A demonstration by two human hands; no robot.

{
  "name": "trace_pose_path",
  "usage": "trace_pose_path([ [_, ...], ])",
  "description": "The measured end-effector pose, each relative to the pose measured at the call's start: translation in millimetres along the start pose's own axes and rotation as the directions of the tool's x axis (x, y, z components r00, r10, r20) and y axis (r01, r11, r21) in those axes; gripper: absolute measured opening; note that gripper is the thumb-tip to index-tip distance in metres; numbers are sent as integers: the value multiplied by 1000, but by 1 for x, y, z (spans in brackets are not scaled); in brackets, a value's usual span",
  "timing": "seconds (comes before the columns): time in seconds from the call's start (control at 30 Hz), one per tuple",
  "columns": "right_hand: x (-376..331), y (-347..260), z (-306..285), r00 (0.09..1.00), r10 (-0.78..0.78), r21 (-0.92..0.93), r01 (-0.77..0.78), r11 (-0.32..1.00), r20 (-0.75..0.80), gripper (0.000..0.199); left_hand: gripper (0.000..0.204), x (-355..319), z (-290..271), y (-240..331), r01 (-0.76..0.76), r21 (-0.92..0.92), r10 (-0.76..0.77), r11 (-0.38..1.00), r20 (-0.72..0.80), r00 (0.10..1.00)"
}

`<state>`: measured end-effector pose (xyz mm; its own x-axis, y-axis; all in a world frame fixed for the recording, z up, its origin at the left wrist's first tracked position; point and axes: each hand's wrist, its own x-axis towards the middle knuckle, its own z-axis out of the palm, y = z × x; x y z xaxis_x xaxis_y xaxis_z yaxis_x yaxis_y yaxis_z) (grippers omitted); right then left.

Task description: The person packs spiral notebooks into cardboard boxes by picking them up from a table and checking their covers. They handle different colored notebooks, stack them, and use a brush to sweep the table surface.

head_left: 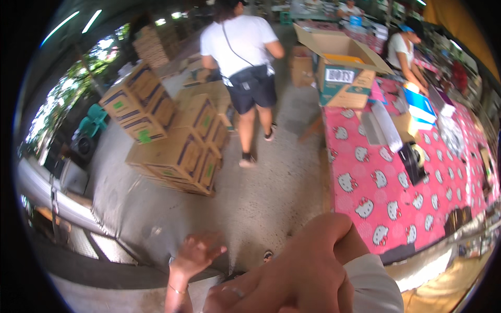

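Note:
My left hand (196,254) hangs over the concrete floor at the lower middle, fingers apart and a little blurred, a thin bracelet at its wrist. It holds nothing I can see and touches nothing. My right arm is bent close in front of me, its elbow near the table edge and a pale sleeve behind it. My right hand (245,295) is at the lower edge with a ring-like band; its fingers are mostly hidden, so its grip does not show. Nearest the right elbow is a table with a pink patterned cover (355,229).
Stacked cardboard boxes (177,151) stand on the floor at left. Ahead, a person in a white shirt (240,47) walks away. An open carton (347,86), a tape dispenser (415,161) and a blue-and-white box (419,108) are on the table. Another person (404,55) works at its far side.

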<state>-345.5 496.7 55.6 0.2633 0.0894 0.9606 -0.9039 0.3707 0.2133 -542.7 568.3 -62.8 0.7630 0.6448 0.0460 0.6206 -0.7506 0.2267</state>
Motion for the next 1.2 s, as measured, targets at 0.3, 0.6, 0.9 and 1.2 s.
trace_pose_path([
  [0.3, 24, -124, -135, 868, 297, -847, -472, 247, -397, 18, 40, 207, -25, -45, -486, -218, 508, 846, 54, 860],
  [0.6, 90, -311, -295, 932, -80, -912, -362, -191, -353, 37, 33, 480, -80, -58, -675, -314, 677, 668, -123, 726],
  [0.9, 73, -452, -539, 536, -26, 231, 320, -919, -844, 75, 48, 791, -108, 20, -815, -237, 805, 529, -163, 571],
  [1.2, 67, -448, -561, 654, 51, 146, 243, -959, -755, 56, 58, 961, 41, 36, -988, 39, 988, 146, -58, 144],
])
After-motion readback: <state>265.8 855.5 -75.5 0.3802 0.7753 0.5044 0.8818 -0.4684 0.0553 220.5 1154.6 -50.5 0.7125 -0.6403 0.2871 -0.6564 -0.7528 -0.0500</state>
